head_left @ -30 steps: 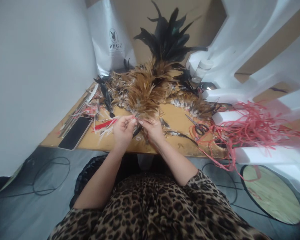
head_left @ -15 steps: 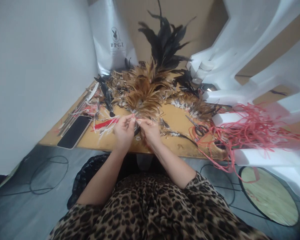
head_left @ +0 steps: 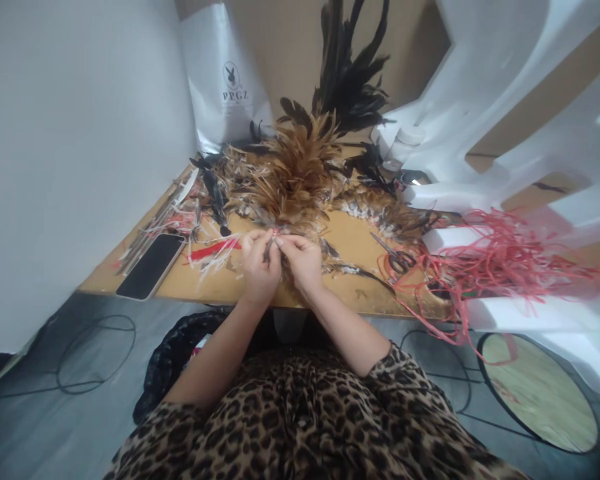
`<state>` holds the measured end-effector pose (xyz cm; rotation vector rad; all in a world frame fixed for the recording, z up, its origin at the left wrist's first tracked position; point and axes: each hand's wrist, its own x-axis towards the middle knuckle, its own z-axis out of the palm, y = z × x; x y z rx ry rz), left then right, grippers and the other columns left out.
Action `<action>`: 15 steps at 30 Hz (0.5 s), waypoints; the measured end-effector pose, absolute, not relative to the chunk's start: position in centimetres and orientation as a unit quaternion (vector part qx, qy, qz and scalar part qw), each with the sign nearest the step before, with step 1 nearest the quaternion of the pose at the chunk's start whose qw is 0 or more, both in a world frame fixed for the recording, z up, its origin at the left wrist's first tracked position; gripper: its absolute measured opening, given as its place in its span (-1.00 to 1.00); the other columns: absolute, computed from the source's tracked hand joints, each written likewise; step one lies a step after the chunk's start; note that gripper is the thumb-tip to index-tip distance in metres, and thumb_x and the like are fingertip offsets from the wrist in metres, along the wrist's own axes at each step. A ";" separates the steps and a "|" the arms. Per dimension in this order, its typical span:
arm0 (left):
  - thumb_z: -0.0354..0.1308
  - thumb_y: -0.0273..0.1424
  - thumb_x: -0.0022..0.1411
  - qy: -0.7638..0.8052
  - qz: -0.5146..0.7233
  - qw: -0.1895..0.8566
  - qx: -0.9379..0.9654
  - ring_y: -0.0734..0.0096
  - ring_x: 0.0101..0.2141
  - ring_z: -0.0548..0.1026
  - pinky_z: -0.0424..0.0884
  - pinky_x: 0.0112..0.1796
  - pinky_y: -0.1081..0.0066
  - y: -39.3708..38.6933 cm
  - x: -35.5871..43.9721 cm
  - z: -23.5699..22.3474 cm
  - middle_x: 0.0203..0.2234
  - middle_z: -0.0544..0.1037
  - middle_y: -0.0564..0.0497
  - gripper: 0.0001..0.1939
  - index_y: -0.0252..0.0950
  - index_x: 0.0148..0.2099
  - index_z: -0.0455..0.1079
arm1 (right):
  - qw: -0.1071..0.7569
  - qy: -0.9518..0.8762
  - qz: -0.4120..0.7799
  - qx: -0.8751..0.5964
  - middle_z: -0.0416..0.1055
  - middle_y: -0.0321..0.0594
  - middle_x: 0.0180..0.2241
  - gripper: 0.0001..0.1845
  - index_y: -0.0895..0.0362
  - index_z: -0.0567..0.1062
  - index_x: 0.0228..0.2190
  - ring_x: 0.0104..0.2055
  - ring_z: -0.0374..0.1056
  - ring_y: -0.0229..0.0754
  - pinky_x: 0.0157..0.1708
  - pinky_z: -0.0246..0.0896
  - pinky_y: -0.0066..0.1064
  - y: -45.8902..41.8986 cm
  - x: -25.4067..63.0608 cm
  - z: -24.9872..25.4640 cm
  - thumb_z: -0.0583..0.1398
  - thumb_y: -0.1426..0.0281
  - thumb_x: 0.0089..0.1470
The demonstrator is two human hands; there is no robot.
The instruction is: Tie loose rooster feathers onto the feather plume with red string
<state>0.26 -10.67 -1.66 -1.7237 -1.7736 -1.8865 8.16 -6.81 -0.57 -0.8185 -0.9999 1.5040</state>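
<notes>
Both hands meet at the near end of a feather bundle (head_left: 296,180), which has brown plumes and, at its far end, long black feathers (head_left: 349,77). My left hand (head_left: 261,268) pinches at the bundle's base, its fingers curled in. Thumb and forefinger of my right hand (head_left: 303,265) press together at the same spot, touching the left fingertips. A bit of red shows between the fingertips; its kind is too small to make out. Left of my hands lies a red strip (head_left: 213,250) among white strands. Scissors (head_left: 397,257) lie to the right.
A phone (head_left: 151,267) lies at the table's left front. More brown feathers (head_left: 390,210) lie at the right, beside tangled pink-red ribbons (head_left: 510,260) over white foam pieces (head_left: 505,310). A silver bag (head_left: 225,87) stands at the back. A round stool (head_left: 540,393) is on the floor.
My left hand has shifted slightly right, closer to the right hand. The bundle has turned between the fingers, and its black feathers now point more upright and farther right.
</notes>
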 end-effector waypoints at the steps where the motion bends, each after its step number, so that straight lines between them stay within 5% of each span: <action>1: 0.04 -0.36 0.23 -0.566 -0.605 0.011 -0.560 0.25 -0.11 0.36 0.30 -0.05 0.24 -10.8 0.5 -1.6 -0.19 0.38 -0.18 -0.68 -0.34 -0.01 0.42 | 0.546 -0.421 0.633 -0.352 0.50 -0.26 -0.49 -0.78 0.18 0.55 -0.50 -0.43 0.34 -0.29 -0.31 0.27 -0.42 -6.8 8.3 -0.5 0.33 0.29 -0.25; 8: 0.05 -0.27 0.23 -0.551 -0.656 -0.125 -0.501 0.30 -0.15 0.41 0.37 -0.11 0.29 -11.3 1.7 -0.8 -0.15 0.40 -0.14 -0.67 -0.28 -0.03 0.44 | 0.530 -0.410 0.646 -0.366 0.43 -0.31 -0.60 -0.74 0.17 0.51 -0.52 -0.53 0.29 -0.32 -0.45 0.24 -0.46 -6.3 9.0 -0.4 0.35 0.26 -0.29; 11: 0.11 -0.21 0.18 -0.511 -0.702 -0.296 -0.399 0.49 -0.44 0.41 0.40 -0.37 0.44 -10.5 1.6 -0.7 -0.32 0.47 -0.06 -0.70 -0.31 -0.15 0.46 | 0.515 -0.384 0.699 -0.315 0.40 -0.33 -0.62 -0.74 0.17 0.50 -0.54 -0.59 0.25 -0.36 -0.54 0.20 -0.49 -5.9 9.3 -0.8 0.35 0.26 -0.30; 15: 0.20 -0.20 0.09 -0.431 -0.702 -0.473 -0.312 0.63 -0.62 0.25 0.19 -0.60 0.58 -9.6 1.5 -0.5 -0.62 0.34 0.07 -0.73 -0.36 -0.37 0.42 | 0.474 -0.395 0.737 -0.275 0.35 -0.39 -0.67 -0.70 0.17 0.50 -0.49 -0.72 0.11 -0.42 -0.69 0.07 -0.52 -5.5 10.0 -1.2 0.36 0.23 -0.29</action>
